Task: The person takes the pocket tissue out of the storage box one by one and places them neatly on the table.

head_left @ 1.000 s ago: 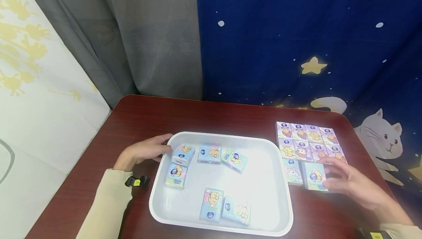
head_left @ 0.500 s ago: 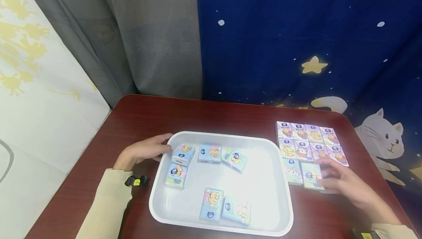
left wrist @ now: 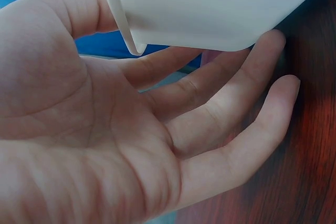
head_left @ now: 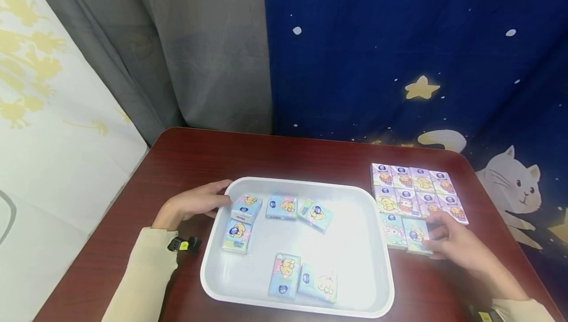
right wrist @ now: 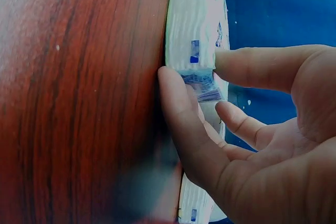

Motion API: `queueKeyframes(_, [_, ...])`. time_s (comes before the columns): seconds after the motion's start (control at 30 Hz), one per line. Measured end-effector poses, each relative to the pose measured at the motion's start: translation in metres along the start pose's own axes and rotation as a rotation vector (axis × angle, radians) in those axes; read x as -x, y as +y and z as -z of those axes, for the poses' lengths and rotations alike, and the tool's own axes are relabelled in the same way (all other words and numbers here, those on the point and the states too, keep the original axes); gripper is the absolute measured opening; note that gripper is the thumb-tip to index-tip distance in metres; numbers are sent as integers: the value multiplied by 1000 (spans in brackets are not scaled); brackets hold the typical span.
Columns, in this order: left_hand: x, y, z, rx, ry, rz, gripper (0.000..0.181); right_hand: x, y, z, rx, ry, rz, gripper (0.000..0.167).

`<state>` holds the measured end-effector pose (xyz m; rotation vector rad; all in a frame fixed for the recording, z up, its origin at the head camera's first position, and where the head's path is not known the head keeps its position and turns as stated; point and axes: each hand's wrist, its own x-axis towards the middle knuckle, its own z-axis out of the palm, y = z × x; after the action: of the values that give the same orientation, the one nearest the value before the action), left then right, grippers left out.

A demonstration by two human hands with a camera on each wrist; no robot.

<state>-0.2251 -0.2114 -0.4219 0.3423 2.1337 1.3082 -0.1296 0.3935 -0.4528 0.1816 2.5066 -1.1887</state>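
Observation:
At the tray's upper left corner, my left hand (head_left: 197,204) has its thumb over the rim of the white tray (head_left: 296,307); in the left wrist view the fingers of the hand (left wrist: 184,114) curve beneath its outer wall (left wrist: 194,14). My right hand (head_left: 463,248) holds the right side of a blue tissue pack (head_left: 416,235), which lies on the table beside another blue pack (head_left: 393,231). In the right wrist view, thumb and fingers of the hand (right wrist: 247,124) are at the end of the pack (right wrist: 191,30).
Two rows of purple packs (head_left: 408,202) lie behind the blue ones on the table (head_left: 275,154). Inside the tray are several blue packs, among them one upper middle (head_left: 282,207) and one lower middle (head_left: 285,275). Curtains (head_left: 355,55) hang behind.
My right hand has moved left with the blue pack, bringing it up against the neighbouring blue pack. My left hand and the tray have stayed in place.

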Motion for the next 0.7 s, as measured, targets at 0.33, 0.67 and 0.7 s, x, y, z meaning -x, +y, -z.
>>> queueKeyframes(0.33, [1, -1, 1, -8, 8, -1, 52, -1, -3, 0, -3, -5, 24, 54])
queueKeyframes(0.67, [0, 1, 0, -6, 4, 0, 51, -4, -5, 0, 21, -9, 11, 45])
queueKeyframes(0.7, [0, 1, 0, -4, 4, -1, 51, -4, -5, 0, 23, -8, 10, 45])
